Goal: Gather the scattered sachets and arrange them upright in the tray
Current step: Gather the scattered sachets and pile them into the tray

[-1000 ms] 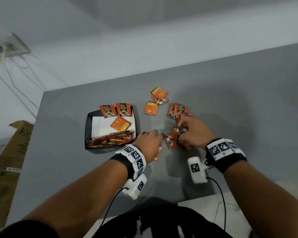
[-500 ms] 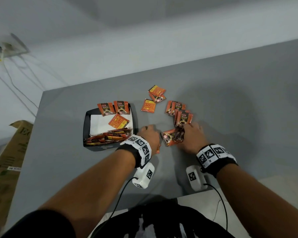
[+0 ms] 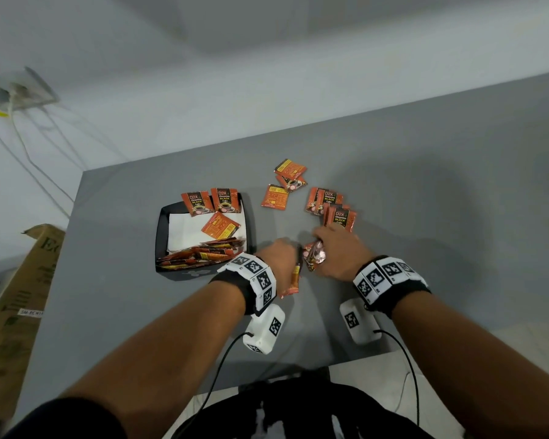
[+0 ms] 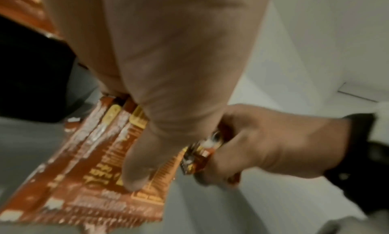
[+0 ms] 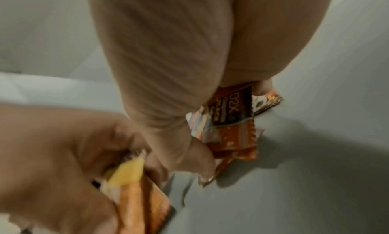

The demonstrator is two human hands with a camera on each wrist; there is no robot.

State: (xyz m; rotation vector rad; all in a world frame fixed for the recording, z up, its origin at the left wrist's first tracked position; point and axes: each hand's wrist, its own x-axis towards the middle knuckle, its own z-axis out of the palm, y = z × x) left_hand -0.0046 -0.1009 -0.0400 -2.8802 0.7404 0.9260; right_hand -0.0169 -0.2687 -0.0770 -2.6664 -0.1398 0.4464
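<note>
The black tray (image 3: 161,239) is lined with white paper. It holds a row of orange sachets (image 3: 203,253) along its near wall, two sachets (image 3: 197,202) leaning on its far wall and one lying flat (image 3: 221,225). My left hand (image 3: 286,251), just right of the tray, grips a stack of sachets (image 4: 105,154) with the thumb on top. My right hand (image 3: 330,245) is beside it and grips a few sachets (image 5: 231,121). Loose sachets (image 3: 341,218) lie beyond my right hand, and more (image 3: 274,201) sit further back.
The grey table (image 3: 425,217) ends close to my body in front. A cardboard box (image 3: 19,296) stands off the table's left side. Cables and a wall socket (image 3: 19,93) are on the white wall at the far left.
My right hand has picked sachets from the pile, drawn them back and turned them on edge next to my left hand. The left hand has barely moved.
</note>
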